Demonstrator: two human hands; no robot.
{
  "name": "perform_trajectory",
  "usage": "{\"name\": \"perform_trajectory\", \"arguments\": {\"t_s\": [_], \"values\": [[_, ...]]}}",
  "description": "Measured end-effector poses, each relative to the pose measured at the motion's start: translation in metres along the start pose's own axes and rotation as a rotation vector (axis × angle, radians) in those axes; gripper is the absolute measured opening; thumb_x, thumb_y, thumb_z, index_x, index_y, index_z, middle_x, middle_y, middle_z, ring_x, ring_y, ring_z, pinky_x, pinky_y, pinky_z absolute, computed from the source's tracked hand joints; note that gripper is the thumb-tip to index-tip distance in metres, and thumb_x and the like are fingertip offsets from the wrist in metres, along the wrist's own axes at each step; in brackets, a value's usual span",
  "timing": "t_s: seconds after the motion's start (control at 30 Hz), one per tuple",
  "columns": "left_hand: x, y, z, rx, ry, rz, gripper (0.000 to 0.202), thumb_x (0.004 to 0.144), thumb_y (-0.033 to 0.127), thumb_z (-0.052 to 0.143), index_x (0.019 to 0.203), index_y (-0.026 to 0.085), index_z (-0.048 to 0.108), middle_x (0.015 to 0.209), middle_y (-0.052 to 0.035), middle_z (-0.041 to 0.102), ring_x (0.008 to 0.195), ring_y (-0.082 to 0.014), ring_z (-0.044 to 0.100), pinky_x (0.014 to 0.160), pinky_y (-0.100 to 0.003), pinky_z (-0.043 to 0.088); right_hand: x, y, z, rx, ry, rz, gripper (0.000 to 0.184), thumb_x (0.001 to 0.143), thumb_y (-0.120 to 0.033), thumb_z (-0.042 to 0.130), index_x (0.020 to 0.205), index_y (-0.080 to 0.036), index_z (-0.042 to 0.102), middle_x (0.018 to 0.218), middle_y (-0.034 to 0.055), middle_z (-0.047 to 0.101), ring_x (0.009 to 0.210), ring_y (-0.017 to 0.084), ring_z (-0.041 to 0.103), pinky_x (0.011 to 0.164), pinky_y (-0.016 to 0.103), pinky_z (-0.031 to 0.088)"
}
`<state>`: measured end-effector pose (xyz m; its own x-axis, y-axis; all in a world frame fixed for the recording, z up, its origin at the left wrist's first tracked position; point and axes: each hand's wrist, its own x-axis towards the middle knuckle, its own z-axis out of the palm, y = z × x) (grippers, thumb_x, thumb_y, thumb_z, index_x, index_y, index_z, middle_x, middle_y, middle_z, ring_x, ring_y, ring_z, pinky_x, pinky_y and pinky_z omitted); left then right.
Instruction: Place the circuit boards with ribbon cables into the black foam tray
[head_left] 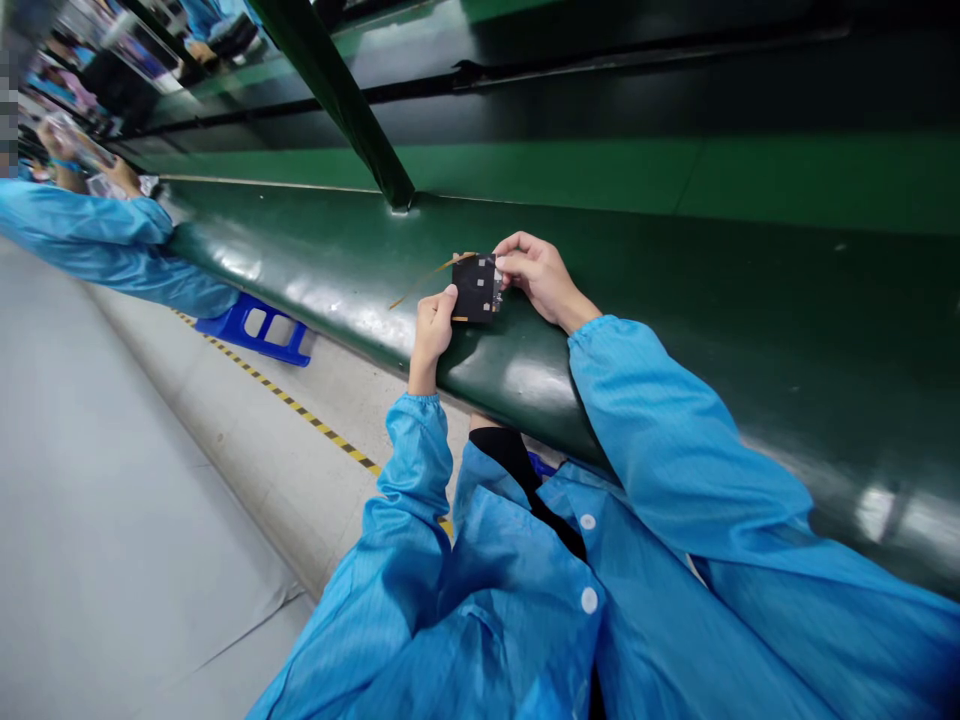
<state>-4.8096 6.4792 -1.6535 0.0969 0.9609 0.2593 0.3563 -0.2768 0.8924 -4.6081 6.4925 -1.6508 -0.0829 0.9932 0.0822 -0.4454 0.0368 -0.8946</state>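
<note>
Glossy green bench (675, 300) (glare-streaked) edges grey floor (112, 500) with striped tape (300, 408).

The small board (475, 288) looks matt black, dotted with little shiny metal patches, and the thin amber strip (424, 280) at its edge has a filmy plastic sheen. The green bench top (675, 300) is smooth and glossy, throwing back pale glare, while the blue coat (660, 440) is thin, finely woven cloth with white plastic buttons (589, 600). The grey floor (112, 450) is matt.

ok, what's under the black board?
Glossy green bench lies below the black board, gripped by left hand and right hand. Its underside and the spot beneath are hidden.
</note>
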Motion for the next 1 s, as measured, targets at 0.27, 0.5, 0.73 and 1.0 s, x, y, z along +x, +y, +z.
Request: {"name": "perform_trajectory", "arguments": {"t_s": [0.27, 0.5, 0.73, 1.0], "values": [[-0.0001, 0.0024, 0.0000, -0.009, -0.002, -0.007, 0.084, 0.089, 0.094, 0.056, 0.056, 0.023, 0.024, 0.057, 0.0017, 0.024, 0.059, -0.0126, 0.021, 0.054, -0.034, 0.021, 0.0003, -0.0008, 0.0003, -0.010, 0.003, 0.004, 0.024, 0.071, -0.028, 0.078, 0.085, -0.023, 0.060, 0.071, -0.0031, 0.055, 0.066, 0.013, 0.051, 0.066, 0.028, 0.050], [0.0000, 0.0022, -0.0008, 0.002, -0.005, 0.008, 0.084, 0.091, 0.093, 0.054, 0.057, 0.023, 0.024, 0.058, 0.0020, 0.024, 0.059, -0.0122, 0.022, 0.054, -0.034, 0.023, 0.0000, -0.0008, 0.0005, -0.012, -0.009, -0.012, 0.025, 0.071, -0.027, 0.080, 0.085, -0.023, 0.059, 0.072, -0.0034, 0.055, 0.065, 0.012, 0.049, 0.066, 0.028, 0.049], [-0.0011, 0.0051, 0.0001, -0.010, 0.017, -0.016, 0.081, 0.093, 0.089, 0.057, 0.057, 0.024, 0.025, 0.061, 0.0020, 0.023, 0.061, -0.0133, 0.026, 0.055, -0.033, 0.029, 0.0000, -0.0012, 0.0007, -0.040, -0.017, -0.028, 0.029, 0.077, -0.028, 0.085, 0.087, -0.023, 0.058, 0.074, -0.0033, 0.054, 0.069, 0.013, 0.051, 0.067, 0.028, 0.049], [-0.0035, 0.0090, -0.0019, 0.039, -0.102, 0.085, 0.077, 0.095, 0.087, 0.053, 0.060, 0.021, 0.031, 0.063, 0.0010, 0.032, 0.063, -0.0130, 0.027, 0.061, -0.033, 0.025, 0.0004, 0.0005, 0.0019, -0.148, 0.024, -0.069, 0.041, 0.080, -0.034, 0.093, 0.081, -0.022, 0.054, 0.072, -0.0031, 0.055, 0.067, 0.012, 0.047, 0.062, 0.026, 0.040]]}}
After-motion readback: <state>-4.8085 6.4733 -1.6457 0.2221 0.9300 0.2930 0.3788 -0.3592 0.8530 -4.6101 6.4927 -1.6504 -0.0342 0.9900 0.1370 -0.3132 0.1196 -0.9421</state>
